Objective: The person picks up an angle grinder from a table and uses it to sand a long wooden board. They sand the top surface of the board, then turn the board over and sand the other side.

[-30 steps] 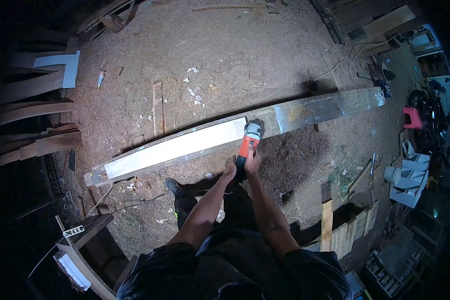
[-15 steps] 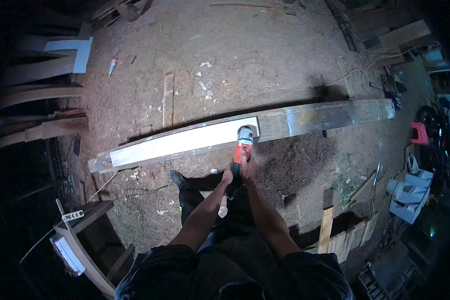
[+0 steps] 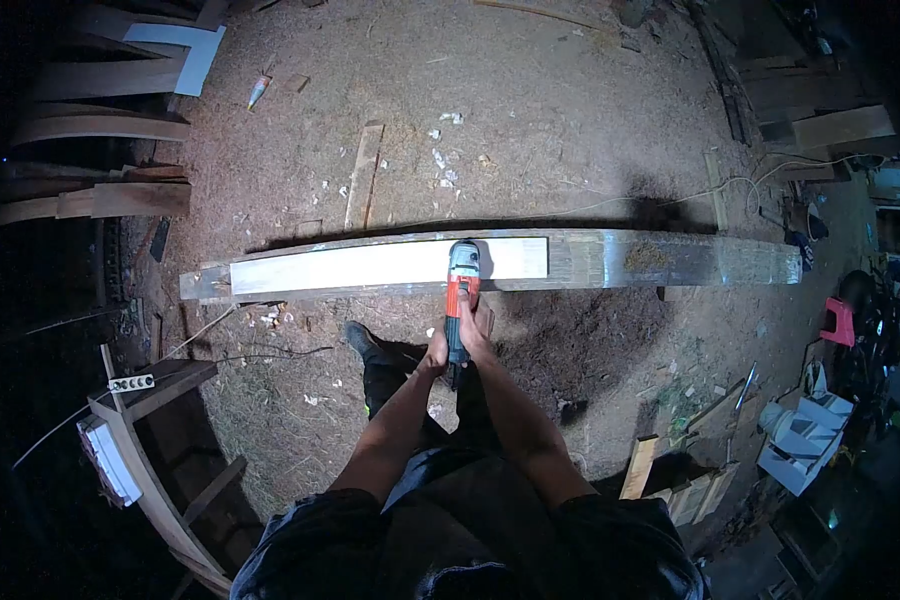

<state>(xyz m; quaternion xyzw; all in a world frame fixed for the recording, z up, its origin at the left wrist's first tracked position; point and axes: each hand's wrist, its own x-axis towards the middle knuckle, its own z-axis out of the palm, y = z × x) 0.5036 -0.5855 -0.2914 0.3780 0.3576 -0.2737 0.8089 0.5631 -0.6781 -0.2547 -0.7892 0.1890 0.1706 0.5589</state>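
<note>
Grinder (image 3: pixel 462 285): red-and-grey body, head resting on the long plank's (image 3: pixel 370 267) pale sanded stretch. Left hand (image 3: pixel 436 350) and right hand (image 3: pixel 475 335) both wrapped around its handle. Beyond the plank: wood offcut (image 3: pixel 363 190), white scraps (image 3: pixel 442 150), sawdust floor (image 3: pixel 530 110).

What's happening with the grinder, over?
Left hand and right hand grip grinder. Head on long plank. Nothing blocking.

grinder (image 3: pixel 462 270) head hides its contact with the beam (image 3: pixel 610 258).
</note>
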